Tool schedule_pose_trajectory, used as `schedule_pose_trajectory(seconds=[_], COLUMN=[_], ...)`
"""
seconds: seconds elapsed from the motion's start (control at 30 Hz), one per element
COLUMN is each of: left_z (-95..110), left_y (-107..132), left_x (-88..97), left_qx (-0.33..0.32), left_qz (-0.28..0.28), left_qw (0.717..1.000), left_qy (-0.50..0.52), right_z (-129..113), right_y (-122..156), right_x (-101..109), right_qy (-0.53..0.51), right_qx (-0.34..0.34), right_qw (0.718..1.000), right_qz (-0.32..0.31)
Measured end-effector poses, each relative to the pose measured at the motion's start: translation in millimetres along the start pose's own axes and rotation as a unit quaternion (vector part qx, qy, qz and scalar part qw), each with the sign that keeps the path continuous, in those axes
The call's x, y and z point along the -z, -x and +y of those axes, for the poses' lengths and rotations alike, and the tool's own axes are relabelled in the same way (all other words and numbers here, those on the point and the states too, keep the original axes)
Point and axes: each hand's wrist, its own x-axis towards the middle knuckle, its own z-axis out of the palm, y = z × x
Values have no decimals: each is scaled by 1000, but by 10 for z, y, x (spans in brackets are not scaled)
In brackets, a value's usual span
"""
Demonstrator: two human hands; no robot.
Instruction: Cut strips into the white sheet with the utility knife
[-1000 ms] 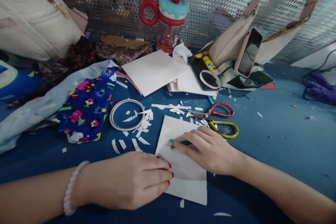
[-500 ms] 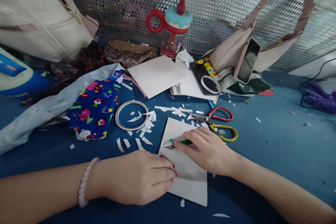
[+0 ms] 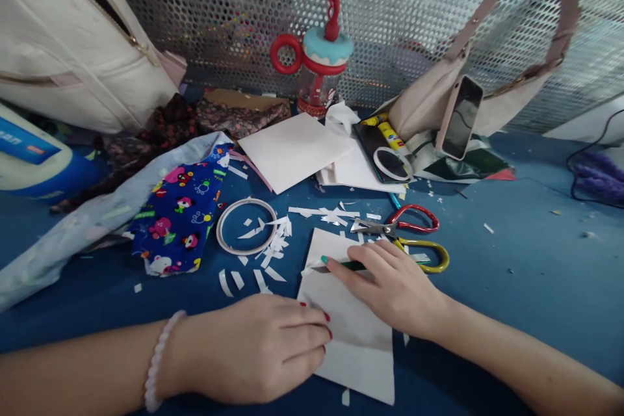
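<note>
A white folded-looking paper (image 3: 348, 312) lies on the blue table in front of me. My left hand (image 3: 266, 348) rests flat across its left side, fingers stretched out and pressing down. My right hand (image 3: 390, 279) is closed around a craft knife (image 3: 353, 266) with a dark green handle, its index finger extended along it. The knife's blade lies low across the paper's upper left, its tip at the left edge. Just beyond the right hand lie open scissors (image 3: 389, 229) with one red and one yellow handle.
White paper scraps (image 3: 275, 244) surround a tape roll (image 3: 246, 226). Patterned blue fabric (image 3: 180, 221) lies left. Behind are white card (image 3: 295, 149), a red-handled cup (image 3: 319, 68), a phone (image 3: 462, 118) against a bag (image 3: 429, 88), and a mesh panel (image 3: 234, 6).
The view has tipped up slightly, so everything sits lower in the picture. The blade has shifted toward the paper's left edge. My left hand stays pressed on the paper.
</note>
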Motion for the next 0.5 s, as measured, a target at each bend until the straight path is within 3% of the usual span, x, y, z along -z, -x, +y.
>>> schedule_pose_trajectory(seconds=[0.2,0.37,0.5], left_z=[-13,-90,-141], left_y=[30,114,154], left_x=[7,32,37], left_qx=[52,144,176], left_qz=[17,-15,-37], left_qw=[999,987,977], left_qy=[-2,-74,-118], right_z=[32,110,118], right_y=[34,132,168], right_x=[-7,1,15], right_qy=[2,-9,-18], right_qx=[-15,-12,-9], right_qw=[1000,999,999], right_qz=[25,39,37])
